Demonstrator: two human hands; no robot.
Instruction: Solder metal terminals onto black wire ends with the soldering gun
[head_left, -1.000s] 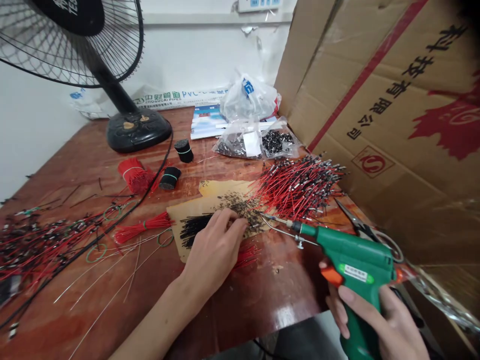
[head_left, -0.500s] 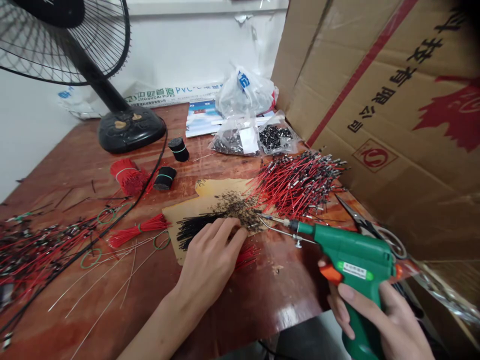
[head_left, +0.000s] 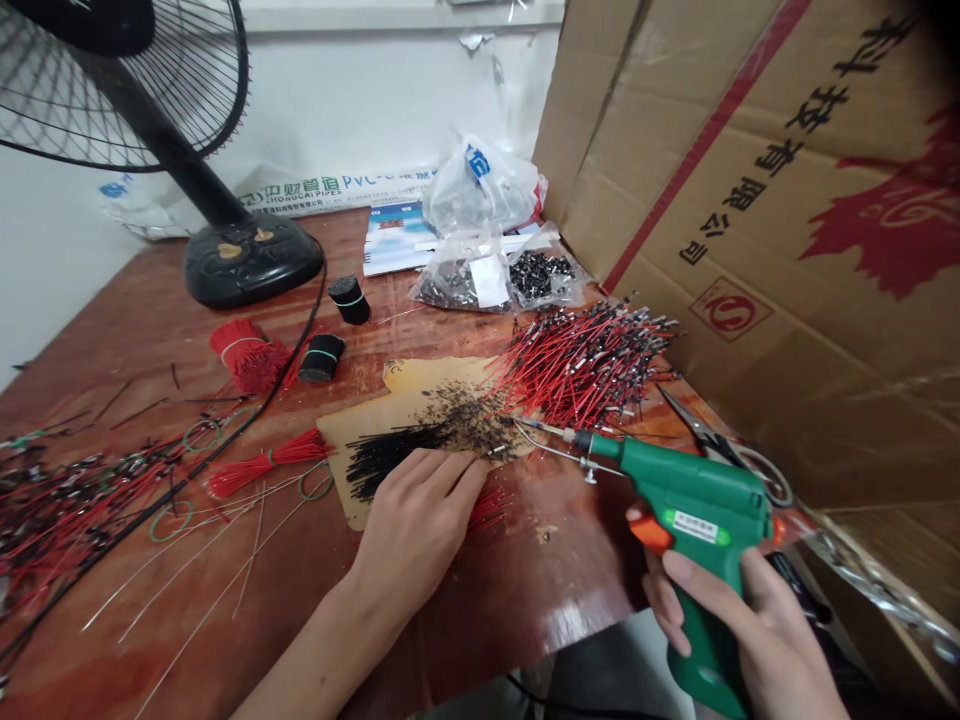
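Observation:
My right hand (head_left: 750, 620) is wrapped round the handle of a green soldering gun (head_left: 697, 490) with an orange trigger. Its metal tip and thin feed tube point left, over scorched cardboard (head_left: 397, 385). My left hand (head_left: 424, 510) rests low over the cardboard's front edge, fingers bent and pressed together; what they hold is hidden. Just beyond its fingertips is a tiny pale end piece (head_left: 496, 450). Black wires (head_left: 386, 455) lie beside the hand on the cardboard, and red wires (head_left: 491, 508) show under its right side.
A heap of red wires with dark ends (head_left: 585, 360) lies behind the gun tip, near scissors (head_left: 720, 440) and a big carton (head_left: 750, 200). Bundled red wires (head_left: 270, 462), black bundles (head_left: 321, 357), a cable and a fan (head_left: 251, 260) stand left. Bags of small black parts (head_left: 540, 275) lie behind.
The whole view has shifted slightly. My left fingers have drawn closer together, and the small pale end piece now shows near their tips. The soldering gun stays in my right hand.

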